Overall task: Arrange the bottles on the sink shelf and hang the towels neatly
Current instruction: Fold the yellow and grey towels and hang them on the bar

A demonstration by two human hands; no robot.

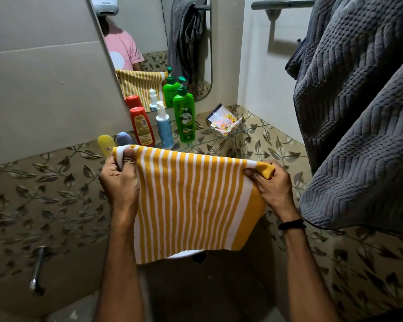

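Both forearms are bare to the elbow. A thin black cord wristband (pixel 291 224) circles the right wrist. In the wall mirror (pixel 149 24), a pink short-sleeved T-shirt (pixel 126 46) shows a pale round chest patch (pixel 118 59).

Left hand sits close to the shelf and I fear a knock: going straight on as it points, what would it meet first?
Likely the yellow bottle or blue-grey bottle just beyond the left hand; depth is unclear.
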